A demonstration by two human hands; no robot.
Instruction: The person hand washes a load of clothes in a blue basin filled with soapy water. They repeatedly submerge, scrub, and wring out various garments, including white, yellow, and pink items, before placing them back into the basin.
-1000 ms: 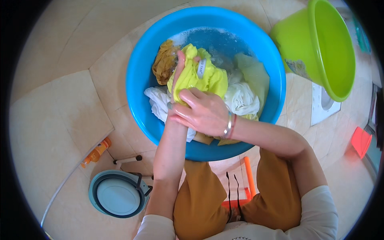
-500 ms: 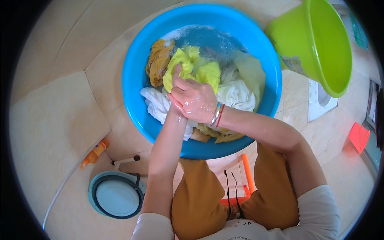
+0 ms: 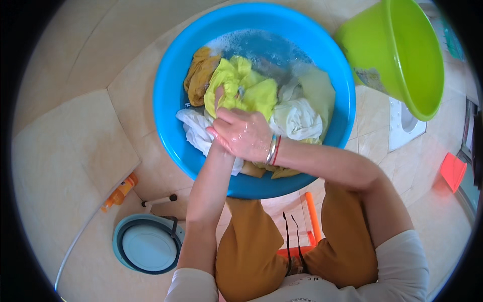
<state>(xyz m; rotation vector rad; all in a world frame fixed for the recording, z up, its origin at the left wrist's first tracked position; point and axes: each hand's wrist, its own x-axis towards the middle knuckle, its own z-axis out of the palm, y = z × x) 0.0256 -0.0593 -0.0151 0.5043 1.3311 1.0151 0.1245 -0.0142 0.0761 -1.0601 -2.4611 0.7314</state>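
Note:
A big round blue basin (image 3: 168,136) holds soapy water and wet clothes. My left hand (image 3: 219,96) is pushed into a bright yellow cloth (image 3: 259,93); most of its fingers are covered by the fabric. Across it lies my right hand (image 3: 245,133), wet with suds, its fingers wrapped round my left wrist. A brown cloth (image 3: 200,73) sits to the left of the yellow one. White cloths lie on both sides of my hands, one crumpled white cloth (image 3: 297,118) at the right. Pale sheer fabric (image 3: 317,88) spreads along the basin's right side.
A lime green bucket (image 3: 370,48) leans at the upper right, near a white floor fixture (image 3: 402,123). At the lower left are a folding grey-blue basin (image 3: 149,247) and an orange bottle (image 3: 119,192). A red plastic piece (image 3: 453,172) stands far right. An orange stool (image 3: 313,216) shows between my knees.
The yellow cloth has spread out more and shows more of itself above my hands. My right hand has shifted slightly nearer to me, still around my left wrist.

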